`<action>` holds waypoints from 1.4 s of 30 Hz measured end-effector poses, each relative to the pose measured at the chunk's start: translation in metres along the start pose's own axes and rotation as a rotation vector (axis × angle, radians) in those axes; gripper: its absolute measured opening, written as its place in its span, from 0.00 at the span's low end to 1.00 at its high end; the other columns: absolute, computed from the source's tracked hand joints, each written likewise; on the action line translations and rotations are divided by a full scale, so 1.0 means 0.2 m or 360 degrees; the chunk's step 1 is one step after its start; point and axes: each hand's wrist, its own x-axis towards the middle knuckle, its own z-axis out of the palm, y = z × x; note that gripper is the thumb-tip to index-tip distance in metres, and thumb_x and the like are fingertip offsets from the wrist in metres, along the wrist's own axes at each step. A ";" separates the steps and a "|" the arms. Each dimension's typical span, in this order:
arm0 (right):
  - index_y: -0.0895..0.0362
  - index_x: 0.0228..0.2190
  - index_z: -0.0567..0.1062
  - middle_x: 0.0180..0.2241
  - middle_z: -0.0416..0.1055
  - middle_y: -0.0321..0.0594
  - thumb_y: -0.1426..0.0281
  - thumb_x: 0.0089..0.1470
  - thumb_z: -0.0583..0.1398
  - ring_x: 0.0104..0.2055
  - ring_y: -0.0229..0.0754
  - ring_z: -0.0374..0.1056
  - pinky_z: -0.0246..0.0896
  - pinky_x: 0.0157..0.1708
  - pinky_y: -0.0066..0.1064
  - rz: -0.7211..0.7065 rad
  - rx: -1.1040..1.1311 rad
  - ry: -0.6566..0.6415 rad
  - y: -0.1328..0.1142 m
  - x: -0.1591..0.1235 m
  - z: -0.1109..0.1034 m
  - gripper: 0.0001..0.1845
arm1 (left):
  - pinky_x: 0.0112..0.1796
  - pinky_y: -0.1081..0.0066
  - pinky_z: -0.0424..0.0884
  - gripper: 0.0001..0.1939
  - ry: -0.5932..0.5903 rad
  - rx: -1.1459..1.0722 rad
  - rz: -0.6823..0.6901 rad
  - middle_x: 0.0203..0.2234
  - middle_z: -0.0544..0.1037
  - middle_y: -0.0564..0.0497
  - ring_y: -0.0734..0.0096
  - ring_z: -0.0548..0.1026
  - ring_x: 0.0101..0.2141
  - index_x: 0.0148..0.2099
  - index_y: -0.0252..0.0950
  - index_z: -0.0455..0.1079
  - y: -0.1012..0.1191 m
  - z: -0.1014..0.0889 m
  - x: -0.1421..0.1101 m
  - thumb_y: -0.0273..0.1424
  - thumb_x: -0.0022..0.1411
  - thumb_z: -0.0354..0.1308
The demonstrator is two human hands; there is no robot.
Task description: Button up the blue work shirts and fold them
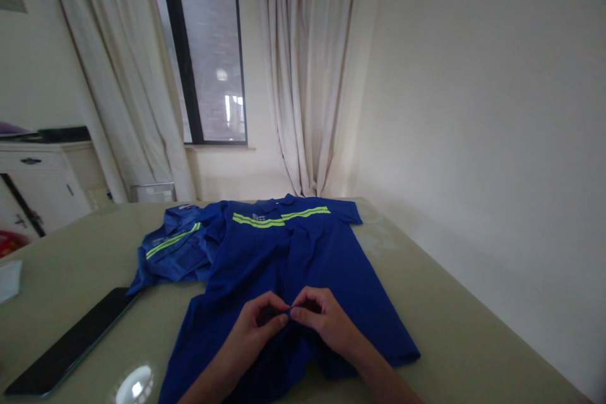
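Left hand (258,322) and right hand (326,319) meet at lower centre, each pinching the front edge of a short-sleeved blue work shirt (331,265), spread from centre to lower centre on the greenish tabletop (454,334). A second blue work shirt (184,259) lies bunched at centre left, crowding the first one's side; its lower corner meets a dark flat slab (71,344), lower left. White sheet (9,281) at left edge.

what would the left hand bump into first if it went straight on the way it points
Most likely the right hand: its fingertips closely face those of the left hand over the spread blue shirt, though whether the two hands touch is hard to tell.
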 end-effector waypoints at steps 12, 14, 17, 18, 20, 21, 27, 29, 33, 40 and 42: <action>0.56 0.25 0.79 0.28 0.69 0.33 0.60 0.45 0.73 0.27 0.34 0.61 0.53 0.27 0.27 -0.0075 -0.0357 0.0137 -0.08 -0.04 0.01 0.13 | 0.39 0.73 0.68 0.06 0.0001 0.0650 0.0358 0.34 0.75 0.52 0.69 0.73 0.37 0.36 0.40 0.71 0.01 0.06 -0.05 0.36 0.67 0.60; 0.56 0.23 0.78 0.26 0.68 0.32 0.61 0.44 0.73 0.27 0.34 0.61 0.51 0.26 0.26 -0.0053 -0.0355 0.0147 -0.07 -0.04 0.01 0.14 | 0.41 0.73 0.68 0.06 -0.0013 0.0773 0.0440 0.36 0.75 0.52 0.68 0.73 0.38 0.38 0.42 0.72 0.00 0.05 -0.05 0.37 0.68 0.59; 0.57 0.20 0.75 0.22 0.66 0.30 0.61 0.42 0.74 0.25 0.34 0.59 0.49 0.24 0.26 0.0002 -0.0351 0.0162 -0.05 -0.03 0.01 0.17 | 0.41 0.74 0.68 0.07 -0.0109 0.0851 0.0457 0.37 0.76 0.52 0.70 0.74 0.38 0.42 0.43 0.74 -0.02 0.04 -0.06 0.37 0.70 0.56; 0.57 0.19 0.74 0.22 0.66 0.30 0.59 0.41 0.74 0.25 0.34 0.59 0.48 0.24 0.26 0.0009 -0.0360 0.0153 -0.05 -0.02 0.01 0.19 | 0.40 0.74 0.68 0.06 -0.0139 0.0855 0.0439 0.36 0.76 0.52 0.71 0.74 0.37 0.42 0.43 0.74 -0.02 0.04 -0.06 0.36 0.70 0.56; 0.57 0.18 0.72 0.21 0.65 0.30 0.55 0.42 0.74 0.25 0.34 0.58 0.48 0.24 0.27 -0.0011 -0.0402 0.0125 -0.04 -0.02 -0.01 0.23 | 0.38 0.75 0.67 0.04 -0.0168 0.0852 0.0400 0.35 0.76 0.53 0.72 0.74 0.35 0.40 0.42 0.73 -0.01 0.04 -0.06 0.34 0.68 0.58; 0.57 0.18 0.71 0.20 0.64 0.30 0.52 0.45 0.72 0.25 0.34 0.58 0.48 0.25 0.27 -0.0029 -0.0420 0.0111 -0.03 -0.01 -0.02 0.25 | 0.37 0.75 0.67 0.03 -0.0178 0.0841 0.0388 0.35 0.76 0.53 0.72 0.74 0.35 0.39 0.42 0.73 -0.01 0.04 -0.06 0.33 0.67 0.59; 0.55 0.34 0.76 0.29 0.70 0.33 0.52 0.57 0.64 0.29 0.37 0.65 0.56 0.31 0.28 -0.0016 -0.0630 0.0214 0.03 0.01 -0.05 0.19 | 0.35 0.74 0.65 0.06 -0.0509 0.0756 0.0318 0.37 0.76 0.53 0.71 0.73 0.35 0.37 0.40 0.70 0.03 0.11 -0.08 0.32 0.60 0.65; 0.52 0.43 0.76 0.39 0.72 0.35 0.55 0.49 0.70 0.33 0.38 0.67 0.58 0.34 0.28 0.0035 -0.0874 0.0254 0.05 0.01 -0.05 0.22 | 0.32 0.74 0.62 0.12 -0.0647 0.0841 0.0289 0.33 0.76 0.54 0.71 0.70 0.32 0.33 0.40 0.69 0.03 0.13 -0.09 0.39 0.57 0.68; 0.50 0.47 0.75 0.43 0.72 0.37 0.60 0.49 0.68 0.37 0.41 0.69 0.58 0.37 0.30 0.0178 -0.1138 0.0226 0.06 0.00 -0.03 0.23 | 0.29 0.73 0.58 0.17 -0.0730 0.0975 0.0195 0.28 0.75 0.56 0.73 0.67 0.27 0.33 0.41 0.70 0.05 0.12 -0.11 0.46 0.52 0.70; 0.50 0.38 0.78 0.37 0.75 0.37 0.69 0.50 0.63 0.37 0.42 0.71 0.54 0.34 0.30 0.0169 -0.1326 0.0211 0.05 0.01 -0.02 0.11 | 0.32 0.71 0.59 0.21 -0.0489 0.1106 0.0178 0.24 0.75 0.55 0.70 0.71 0.29 0.30 0.41 0.69 0.07 0.14 -0.12 0.41 0.73 0.45; 0.50 0.37 0.77 0.36 0.76 0.37 0.72 0.49 0.61 0.37 0.43 0.72 0.53 0.33 0.30 0.0156 -0.1365 0.0258 0.06 0.01 -0.01 0.12 | 0.32 0.71 0.60 0.22 -0.0387 0.1085 0.0159 0.25 0.76 0.54 0.70 0.72 0.28 0.32 0.41 0.69 0.06 0.16 -0.11 0.42 0.74 0.41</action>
